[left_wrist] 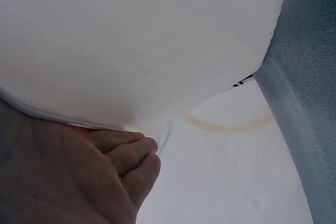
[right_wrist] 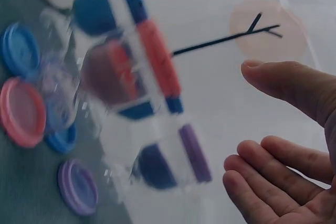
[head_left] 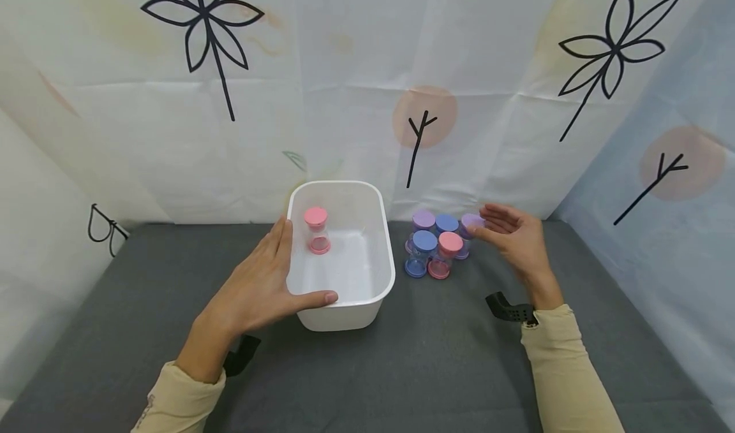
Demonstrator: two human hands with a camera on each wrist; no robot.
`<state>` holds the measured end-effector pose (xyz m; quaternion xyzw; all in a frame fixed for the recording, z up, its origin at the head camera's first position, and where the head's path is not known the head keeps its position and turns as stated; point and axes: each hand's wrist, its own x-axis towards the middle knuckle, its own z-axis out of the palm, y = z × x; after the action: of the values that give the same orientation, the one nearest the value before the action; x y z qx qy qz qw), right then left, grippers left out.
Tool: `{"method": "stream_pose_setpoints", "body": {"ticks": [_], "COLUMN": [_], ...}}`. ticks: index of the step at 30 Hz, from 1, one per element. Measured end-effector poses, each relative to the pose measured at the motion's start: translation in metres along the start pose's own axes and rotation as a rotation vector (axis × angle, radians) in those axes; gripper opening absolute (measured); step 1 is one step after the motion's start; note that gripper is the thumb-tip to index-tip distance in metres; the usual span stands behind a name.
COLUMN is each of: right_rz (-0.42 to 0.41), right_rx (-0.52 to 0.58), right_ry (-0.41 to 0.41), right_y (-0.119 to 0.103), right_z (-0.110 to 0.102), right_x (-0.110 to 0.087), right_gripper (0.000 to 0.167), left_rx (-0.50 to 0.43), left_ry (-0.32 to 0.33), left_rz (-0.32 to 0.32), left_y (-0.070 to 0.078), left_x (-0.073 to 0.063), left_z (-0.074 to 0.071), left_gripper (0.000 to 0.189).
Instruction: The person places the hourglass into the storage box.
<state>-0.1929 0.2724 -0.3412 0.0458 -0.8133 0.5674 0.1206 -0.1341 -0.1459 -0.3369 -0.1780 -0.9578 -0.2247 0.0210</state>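
A white plastic tub stands in the middle, with one pink-capped sand timer upright inside near its left wall. My left hand rests on the tub's near left corner, fingers straight along the left side and thumb along the front rim. In the left wrist view its fingertips touch the outer wall. Several more sand timers stand upright in a group right of the tub: purple, blue and pink. Beside the rightmost purple timer is my right hand, thumb and fingers spread, holding nothing.
Dark grey cloth covers the table. A white sheet printed with flowers hangs behind the tub and timers, and another pale sheet closes off the right side. Black straps sit at both wrists.
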Motion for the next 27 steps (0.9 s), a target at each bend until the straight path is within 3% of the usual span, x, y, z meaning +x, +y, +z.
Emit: {"method": "stream_pose_setpoints", "body": {"ticks": [7, 27], "right_rz": [-0.008, 0.103], "right_rx": [-0.086, 0.056], "right_ry": [0.063, 0.004], "right_y": [0.024, 0.054], "right_z": [0.0, 0.011], "right_x": [0.006, 0.012], "right_gripper": [0.064, 0.064], "left_rx": [-0.003, -0.01], "left_ry": [0.006, 0.013], "left_rz": [0.006, 0.007], "left_y": [0.0, 0.0], "left_x": [0.0, 0.001], "left_z": [0.0, -0.001], "left_gripper": [0.136, 0.136]}}
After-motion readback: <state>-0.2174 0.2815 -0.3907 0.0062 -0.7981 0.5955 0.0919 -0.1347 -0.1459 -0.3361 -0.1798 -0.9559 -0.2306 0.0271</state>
